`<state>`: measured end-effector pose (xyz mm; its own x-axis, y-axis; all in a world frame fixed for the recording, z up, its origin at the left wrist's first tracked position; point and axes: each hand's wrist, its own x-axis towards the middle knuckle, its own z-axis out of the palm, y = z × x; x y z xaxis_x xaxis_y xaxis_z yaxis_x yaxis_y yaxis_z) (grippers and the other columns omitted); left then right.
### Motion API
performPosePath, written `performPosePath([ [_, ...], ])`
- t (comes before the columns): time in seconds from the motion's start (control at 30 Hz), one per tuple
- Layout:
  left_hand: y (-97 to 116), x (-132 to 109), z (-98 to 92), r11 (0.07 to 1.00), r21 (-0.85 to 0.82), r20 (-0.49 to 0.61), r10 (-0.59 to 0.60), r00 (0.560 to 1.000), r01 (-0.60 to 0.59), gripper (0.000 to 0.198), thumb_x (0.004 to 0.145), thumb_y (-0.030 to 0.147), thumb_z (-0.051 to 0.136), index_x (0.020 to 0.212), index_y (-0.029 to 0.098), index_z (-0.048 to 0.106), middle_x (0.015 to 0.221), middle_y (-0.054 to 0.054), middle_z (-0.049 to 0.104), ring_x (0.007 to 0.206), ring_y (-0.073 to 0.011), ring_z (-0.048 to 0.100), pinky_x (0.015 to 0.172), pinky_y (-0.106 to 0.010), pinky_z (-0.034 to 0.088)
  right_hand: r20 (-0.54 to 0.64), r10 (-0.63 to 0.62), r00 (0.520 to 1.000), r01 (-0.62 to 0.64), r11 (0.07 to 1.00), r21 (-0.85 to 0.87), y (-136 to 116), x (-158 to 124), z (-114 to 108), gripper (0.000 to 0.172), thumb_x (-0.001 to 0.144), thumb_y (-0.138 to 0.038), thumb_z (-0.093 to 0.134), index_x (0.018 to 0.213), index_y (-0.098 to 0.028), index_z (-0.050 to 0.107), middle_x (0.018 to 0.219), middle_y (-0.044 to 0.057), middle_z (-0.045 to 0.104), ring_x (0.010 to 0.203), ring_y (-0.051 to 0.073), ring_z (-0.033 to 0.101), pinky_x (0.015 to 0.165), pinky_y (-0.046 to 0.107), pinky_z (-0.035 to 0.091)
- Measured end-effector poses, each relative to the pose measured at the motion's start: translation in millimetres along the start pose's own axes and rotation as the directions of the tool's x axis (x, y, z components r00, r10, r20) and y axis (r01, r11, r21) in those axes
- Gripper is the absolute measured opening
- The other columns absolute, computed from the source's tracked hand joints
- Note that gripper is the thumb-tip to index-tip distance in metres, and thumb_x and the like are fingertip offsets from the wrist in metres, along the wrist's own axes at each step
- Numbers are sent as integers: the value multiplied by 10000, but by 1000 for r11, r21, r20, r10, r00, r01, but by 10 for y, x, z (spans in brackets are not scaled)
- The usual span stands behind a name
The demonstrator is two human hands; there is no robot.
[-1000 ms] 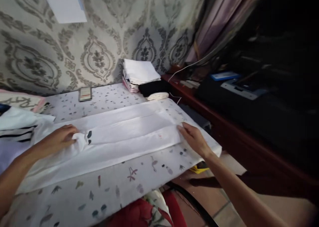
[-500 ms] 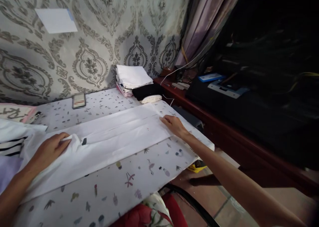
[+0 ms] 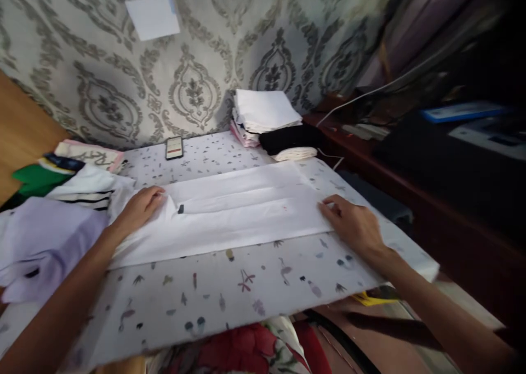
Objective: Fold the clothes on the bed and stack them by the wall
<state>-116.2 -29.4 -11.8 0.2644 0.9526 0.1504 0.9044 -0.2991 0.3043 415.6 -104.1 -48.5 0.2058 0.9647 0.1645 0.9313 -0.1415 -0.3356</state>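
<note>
A long white folded garment (image 3: 242, 212) lies across a table covered with a printed white cloth (image 3: 230, 286). My left hand (image 3: 137, 209) rests on the garment's left end, fingers curled over a bunched bit of the fabric. My right hand (image 3: 353, 226) lies on the garment's right end, fingers pressed down on its edge. A small dark tag (image 3: 180, 208) shows on the fabric just right of my left hand.
A heap of clothes (image 3: 53, 215) lies at the left: lilac, striped white, green. Folded white and black cloths (image 3: 271, 122) are stacked at the back by the patterned wall. A phone (image 3: 174, 147) lies near the wall. A dark wooden shelf (image 3: 431, 160) runs along the right.
The view has swung left, so the clothes heap now shows. My right hand has slid back along the garment's right end; my left hand stays on the left end.
</note>
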Motion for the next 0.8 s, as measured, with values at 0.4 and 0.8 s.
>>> performPosePath([
  [0.4, -543, -30, -239, 973, 47, 124, -228, 966, 224, 415, 743, 417, 535, 1070, 186, 647, 985, -86, 681, 941, -272, 645, 853, -386, 508, 180, -671, 719, 469, 660, 587, -1887, 281, 426, 244, 935, -287, 497, 1081, -216, 680, 1093, 90, 714, 905, 217, 666, 793, 340, 518],
  [0.8, -432, -82, -190, 977, -191, 229, -48, 972, 94, 410, 725, 401, 591, 1081, 206, 651, 891, -26, 574, 854, -223, 550, 762, -316, 433, 306, -754, 581, 414, 597, 687, -3536, 542, 1178, 110, 754, -152, 689, 727, -195, 592, 838, 3, 625, 748, 136, 560, 677, 243, 427],
])
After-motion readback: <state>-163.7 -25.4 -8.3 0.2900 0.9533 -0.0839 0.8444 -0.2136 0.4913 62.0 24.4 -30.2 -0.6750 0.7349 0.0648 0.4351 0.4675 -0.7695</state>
